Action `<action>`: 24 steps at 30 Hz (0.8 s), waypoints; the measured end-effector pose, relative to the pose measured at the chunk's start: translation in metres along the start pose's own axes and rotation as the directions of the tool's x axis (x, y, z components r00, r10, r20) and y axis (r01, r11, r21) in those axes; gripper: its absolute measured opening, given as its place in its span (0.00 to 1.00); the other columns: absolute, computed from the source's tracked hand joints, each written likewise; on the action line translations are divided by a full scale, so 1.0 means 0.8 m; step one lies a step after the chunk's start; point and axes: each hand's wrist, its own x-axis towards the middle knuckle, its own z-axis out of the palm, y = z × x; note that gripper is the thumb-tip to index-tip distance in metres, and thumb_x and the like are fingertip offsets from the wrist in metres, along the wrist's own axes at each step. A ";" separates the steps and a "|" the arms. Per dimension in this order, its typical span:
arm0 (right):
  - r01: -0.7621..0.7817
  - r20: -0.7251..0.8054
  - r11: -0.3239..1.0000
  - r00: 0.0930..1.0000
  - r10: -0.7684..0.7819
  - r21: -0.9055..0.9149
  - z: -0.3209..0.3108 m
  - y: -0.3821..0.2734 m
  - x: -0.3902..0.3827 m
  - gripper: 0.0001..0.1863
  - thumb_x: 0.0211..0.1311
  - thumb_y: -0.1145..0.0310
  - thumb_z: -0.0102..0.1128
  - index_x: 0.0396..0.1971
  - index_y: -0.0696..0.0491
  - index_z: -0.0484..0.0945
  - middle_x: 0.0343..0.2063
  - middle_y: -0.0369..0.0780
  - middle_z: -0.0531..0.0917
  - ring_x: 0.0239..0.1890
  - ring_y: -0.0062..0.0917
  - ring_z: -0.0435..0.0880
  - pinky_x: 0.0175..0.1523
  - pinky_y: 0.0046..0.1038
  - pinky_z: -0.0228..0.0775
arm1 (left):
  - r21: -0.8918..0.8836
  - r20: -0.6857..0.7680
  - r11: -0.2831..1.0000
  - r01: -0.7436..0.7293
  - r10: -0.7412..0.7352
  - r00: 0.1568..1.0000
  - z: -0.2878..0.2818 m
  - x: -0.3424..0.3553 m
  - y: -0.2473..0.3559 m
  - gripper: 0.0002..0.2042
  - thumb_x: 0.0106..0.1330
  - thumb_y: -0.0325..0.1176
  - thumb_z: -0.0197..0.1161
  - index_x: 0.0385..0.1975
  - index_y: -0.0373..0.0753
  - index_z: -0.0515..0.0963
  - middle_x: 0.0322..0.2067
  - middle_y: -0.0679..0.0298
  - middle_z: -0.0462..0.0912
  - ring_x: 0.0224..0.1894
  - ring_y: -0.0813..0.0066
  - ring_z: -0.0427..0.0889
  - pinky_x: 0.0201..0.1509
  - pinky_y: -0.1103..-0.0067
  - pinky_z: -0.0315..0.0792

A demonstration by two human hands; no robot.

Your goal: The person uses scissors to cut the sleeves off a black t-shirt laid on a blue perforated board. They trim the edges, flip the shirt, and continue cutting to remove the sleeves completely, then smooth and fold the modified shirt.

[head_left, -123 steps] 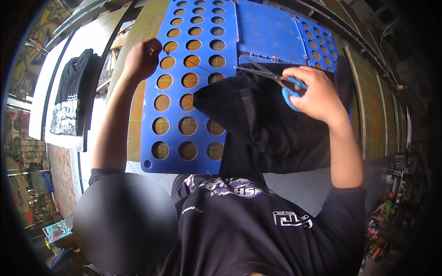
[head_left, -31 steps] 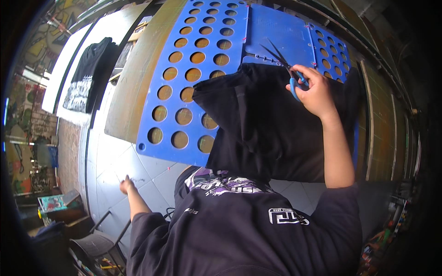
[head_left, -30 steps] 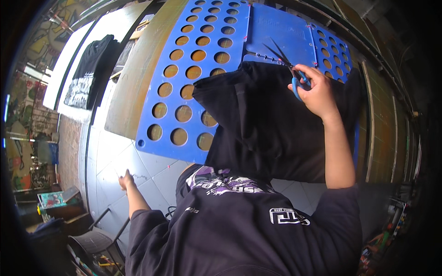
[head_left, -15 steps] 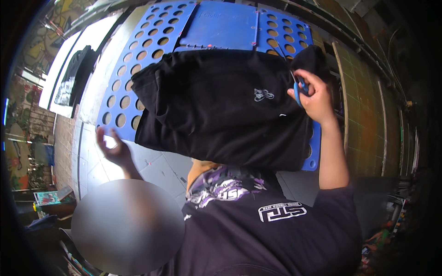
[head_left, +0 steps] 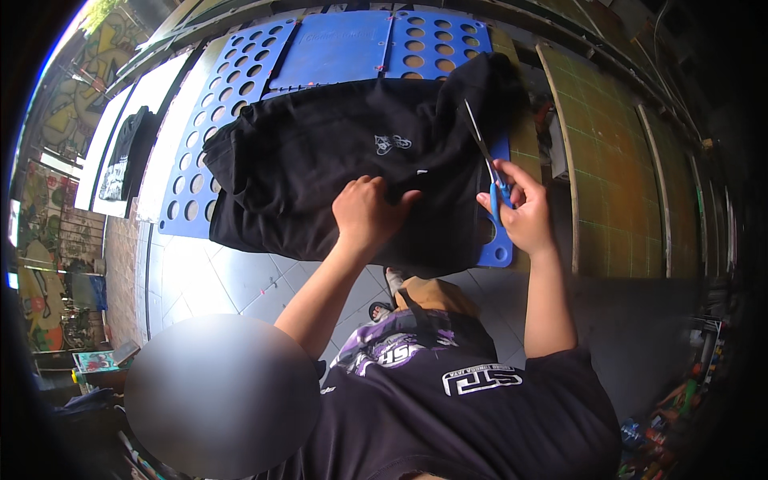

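Right hand [head_left: 526, 214] grips blue-handled metal scissors [head_left: 490, 166] near creased black cloth [head_left: 296, 168].

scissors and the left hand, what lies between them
A stretch of the black garment lies between the left hand and scissors, in the head view.

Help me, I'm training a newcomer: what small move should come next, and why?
Perhaps smooth the black shirt with the left hand: the garment looks creased, and that hand is on or just above it, while the right hand holds the scissors.
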 end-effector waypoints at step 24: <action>0.789 0.580 0.569 0.581 -0.571 -0.231 -0.016 -0.014 0.095 0.21 0.38 0.67 0.68 0.39 0.46 0.79 0.28 0.36 0.75 0.35 0.28 0.76 0.37 0.29 0.71 | -0.530 0.048 0.779 0.335 -0.366 0.929 -0.060 -0.014 0.014 0.06 0.57 0.27 0.64 0.30 0.31 0.79 0.26 0.60 0.83 0.28 0.78 0.79 0.35 0.82 0.71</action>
